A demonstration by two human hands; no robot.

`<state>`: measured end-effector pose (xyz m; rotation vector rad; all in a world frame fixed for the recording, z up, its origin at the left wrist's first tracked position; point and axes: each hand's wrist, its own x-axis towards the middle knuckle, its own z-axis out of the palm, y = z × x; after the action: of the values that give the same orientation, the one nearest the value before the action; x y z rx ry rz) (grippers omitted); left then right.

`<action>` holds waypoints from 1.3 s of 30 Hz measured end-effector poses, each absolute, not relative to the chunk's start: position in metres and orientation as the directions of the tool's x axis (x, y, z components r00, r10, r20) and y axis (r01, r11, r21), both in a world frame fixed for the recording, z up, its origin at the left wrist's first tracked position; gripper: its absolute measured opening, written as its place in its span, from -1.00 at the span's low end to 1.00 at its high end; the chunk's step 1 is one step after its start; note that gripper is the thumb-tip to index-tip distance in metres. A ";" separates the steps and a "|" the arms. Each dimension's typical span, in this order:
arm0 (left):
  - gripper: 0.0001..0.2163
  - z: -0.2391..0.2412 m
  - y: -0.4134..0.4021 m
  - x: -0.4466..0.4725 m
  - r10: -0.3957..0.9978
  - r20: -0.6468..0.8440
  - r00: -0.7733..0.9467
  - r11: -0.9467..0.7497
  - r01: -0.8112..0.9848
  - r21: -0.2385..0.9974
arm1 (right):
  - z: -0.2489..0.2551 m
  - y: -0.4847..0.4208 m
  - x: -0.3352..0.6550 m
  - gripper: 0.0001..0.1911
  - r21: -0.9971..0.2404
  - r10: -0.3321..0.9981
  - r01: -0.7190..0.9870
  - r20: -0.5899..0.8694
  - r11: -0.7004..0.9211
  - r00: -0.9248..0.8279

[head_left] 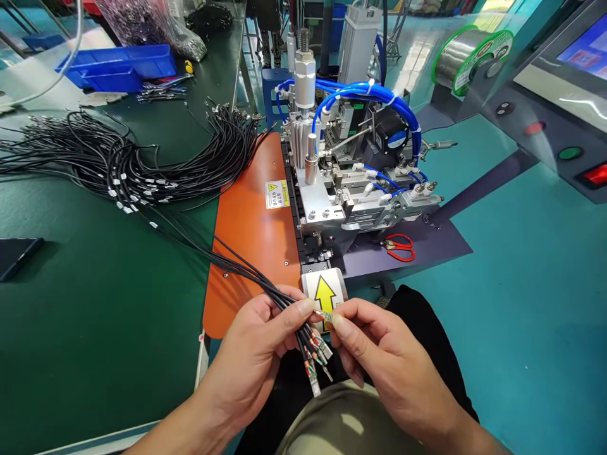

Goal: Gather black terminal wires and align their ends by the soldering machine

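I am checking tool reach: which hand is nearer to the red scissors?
Right. The right hand is just below the red scissors; the left hand is farther away, holding the wire bundle.

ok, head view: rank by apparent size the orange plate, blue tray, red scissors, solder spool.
1. orange plate
2. blue tray
3. solder spool
4. red scissors
Tray and spool sit farther back, so true sizes are unsure.

Cable heap [142,164] left of machine [351,170] — scissors [401,246] before it.

A factory assembly station: a pneumatic machine [351,164] with blue hoses, piles of black wires [118,164] on the green desk [95,303], a solder spool [467,60].
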<state>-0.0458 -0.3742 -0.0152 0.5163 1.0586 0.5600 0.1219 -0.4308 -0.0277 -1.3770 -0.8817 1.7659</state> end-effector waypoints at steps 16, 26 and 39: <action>-0.61 -0.018 -0.379 -0.042 0.733 -0.603 0.315 0.663 -0.134 0.737 | -0.029 -0.443 0.125 -0.50 -0.807 0.799 -0.114 -0.534 -0.579 -0.276; -0.57 -0.018 -0.379 -0.041 0.753 -0.589 0.295 0.641 -0.121 0.758 | -0.016 -0.422 0.119 -0.29 -0.835 0.832 -0.085 -0.523 -0.543 -0.184; -0.58 -0.019 -0.378 -0.041 0.754 -0.584 0.302 0.639 -0.126 0.759 | -0.032 -0.448 0.126 -0.48 -0.807 0.771 -0.073 -0.528 -0.586 -0.356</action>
<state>-0.0415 -0.3778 -0.0186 0.6701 1.1208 0.6451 0.1256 -0.4484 -0.0322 -1.3139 -0.9500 1.9881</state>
